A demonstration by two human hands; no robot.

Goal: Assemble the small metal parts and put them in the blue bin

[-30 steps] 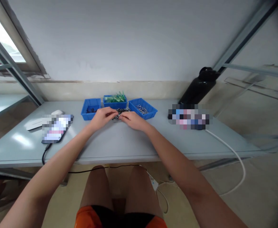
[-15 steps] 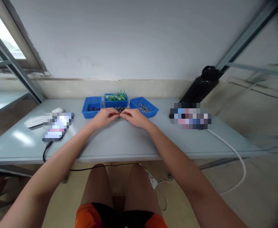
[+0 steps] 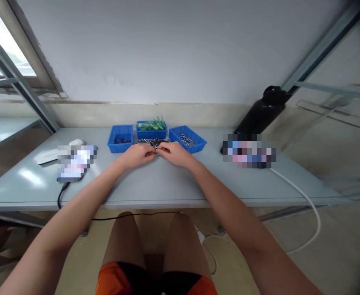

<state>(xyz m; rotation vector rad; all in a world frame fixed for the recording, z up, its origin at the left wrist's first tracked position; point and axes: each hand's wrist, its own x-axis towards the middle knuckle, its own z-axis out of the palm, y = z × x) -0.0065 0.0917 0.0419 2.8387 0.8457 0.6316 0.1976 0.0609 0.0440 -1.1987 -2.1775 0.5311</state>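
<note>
My left hand [image 3: 140,155] and my right hand [image 3: 174,153] meet at the middle of the table, fingertips pinched close together. Whatever they hold between them is too small and hidden to name. Just behind the fingers lies a pile of small dark and silvery metal pieces [image 3: 153,142]. Three blue bins stand around the pile. The left bin [image 3: 120,148] contains small dark parts [image 3: 122,140]. In the back bin [image 3: 151,134] are green translucent pieces [image 3: 153,123]. The right bin [image 3: 196,148], set at an angle, has thin silvery metal pins or rods [image 3: 186,140] in it.
A phone [image 3: 78,163] with a black cable lies on the left of the table [image 3: 155,184], near a white case [image 3: 76,142] and a flat white object [image 3: 49,156]. At right, a black bottle [image 3: 260,112] stands behind a blurred-out device [image 3: 249,153] with a white cable [image 3: 303,194].
My hands have shifted slightly toward me, with my left hand lower, so more of the metal pile shows behind them. The fingertips stay together. The view has moved a little.
</note>
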